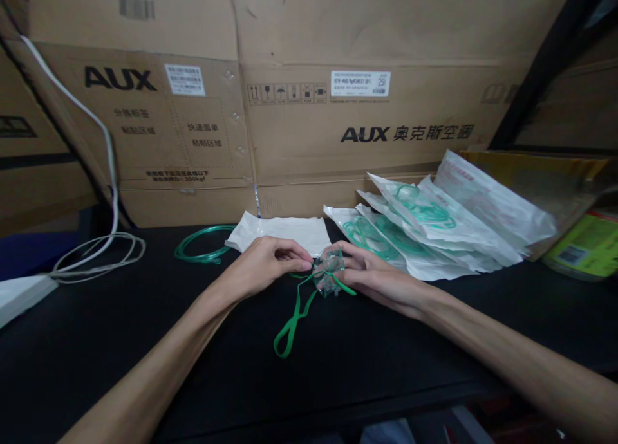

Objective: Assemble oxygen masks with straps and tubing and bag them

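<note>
A clear plastic oxygen mask [328,273] is held just above the black table, between my two hands. Its green elastic strap [288,331] hangs down in a loop toward me. My right hand [369,271] grips the mask from the right side, fingers curled round it. On the left, my left hand [275,260] is closed in a pinch at the mask's edge, where the strap meets it; exactly what lies between the fingertips is hard to make out. Behind my hands lies a white pouch [290,230], with a coil of green tubing [200,244] to its left.
Several sealed pouches [425,228] with green tubing are piled at the right. A yellow-green labelled container [586,244] stands beyond them. Large cardboard boxes [299,148] line the back. A white cable [113,193] and a white box [24,296] are at the left.
</note>
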`<state>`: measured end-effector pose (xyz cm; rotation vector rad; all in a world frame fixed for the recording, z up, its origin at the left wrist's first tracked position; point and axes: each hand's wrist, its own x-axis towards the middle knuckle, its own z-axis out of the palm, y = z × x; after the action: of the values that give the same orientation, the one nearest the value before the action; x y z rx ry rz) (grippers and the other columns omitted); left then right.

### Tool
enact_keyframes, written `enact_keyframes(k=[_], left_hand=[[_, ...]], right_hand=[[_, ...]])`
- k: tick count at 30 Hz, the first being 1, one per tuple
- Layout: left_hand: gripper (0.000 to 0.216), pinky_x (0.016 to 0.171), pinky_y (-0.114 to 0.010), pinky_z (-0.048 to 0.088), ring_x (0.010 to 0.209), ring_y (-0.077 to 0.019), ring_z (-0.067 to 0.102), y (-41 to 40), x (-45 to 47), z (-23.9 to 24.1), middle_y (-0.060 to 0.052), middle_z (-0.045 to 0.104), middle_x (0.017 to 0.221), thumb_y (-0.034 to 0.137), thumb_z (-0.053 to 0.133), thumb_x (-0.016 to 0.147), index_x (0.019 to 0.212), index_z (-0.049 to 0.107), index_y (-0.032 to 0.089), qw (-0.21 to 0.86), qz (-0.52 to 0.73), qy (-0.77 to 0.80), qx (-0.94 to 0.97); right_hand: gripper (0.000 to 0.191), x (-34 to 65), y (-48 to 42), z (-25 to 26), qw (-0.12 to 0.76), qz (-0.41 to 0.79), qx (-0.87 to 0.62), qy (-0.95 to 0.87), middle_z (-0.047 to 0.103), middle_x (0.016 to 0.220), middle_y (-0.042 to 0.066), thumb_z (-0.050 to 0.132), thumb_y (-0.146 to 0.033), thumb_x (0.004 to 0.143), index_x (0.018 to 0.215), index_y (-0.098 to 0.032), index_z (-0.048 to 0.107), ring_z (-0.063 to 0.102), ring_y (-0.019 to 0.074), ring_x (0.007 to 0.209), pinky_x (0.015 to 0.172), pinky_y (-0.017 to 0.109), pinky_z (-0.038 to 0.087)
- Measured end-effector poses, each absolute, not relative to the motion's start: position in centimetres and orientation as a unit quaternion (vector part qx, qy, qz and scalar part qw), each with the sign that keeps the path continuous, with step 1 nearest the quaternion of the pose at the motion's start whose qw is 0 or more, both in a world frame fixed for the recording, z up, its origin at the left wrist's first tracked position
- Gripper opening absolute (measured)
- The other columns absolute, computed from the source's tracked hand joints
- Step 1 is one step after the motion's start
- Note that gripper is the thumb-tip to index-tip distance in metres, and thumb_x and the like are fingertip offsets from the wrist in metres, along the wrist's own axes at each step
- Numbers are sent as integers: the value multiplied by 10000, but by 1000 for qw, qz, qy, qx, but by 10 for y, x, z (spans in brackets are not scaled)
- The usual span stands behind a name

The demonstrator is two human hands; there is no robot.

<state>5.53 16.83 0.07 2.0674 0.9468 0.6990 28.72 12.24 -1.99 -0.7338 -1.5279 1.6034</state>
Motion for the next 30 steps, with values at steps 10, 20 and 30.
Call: enact_keyframes(k=[10, 20, 30], left_hand=[[210, 899, -270, 493, 976, -196, 709, 169, 53, 2, 3, 781, 1021, 352, 649, 904, 1018, 777, 230, 347, 256, 348, 833], [160, 737, -243, 480, 849, -168, 704, 167, 52, 0, -7, 768, 871, 337, 655, 909, 964, 595, 199, 368, 287, 346, 814], [161, 664, -226, 443, 761, -164, 683, 159, 56, 6, 11, 739, 785, 313, 646, 898, 916, 530, 202, 340, 260, 350, 833]], right_hand=[[315, 286, 122, -18, 395, 639, -287, -595, 690, 1002, 33, 668, -70, 836, 1125, -178, 606, 626, 139, 925, 827, 253, 420], [316, 287, 124, -22, 393, 633, -289, -601, 659, 936, 17, 677, -87, 845, 1137, -186, 606, 619, 155, 923, 808, 269, 415], [328, 287, 121, -20, 386, 624, -301, -609, 674, 963, 27, 701, -136, 852, 1164, -186, 613, 626, 166, 963, 865, 292, 427]])
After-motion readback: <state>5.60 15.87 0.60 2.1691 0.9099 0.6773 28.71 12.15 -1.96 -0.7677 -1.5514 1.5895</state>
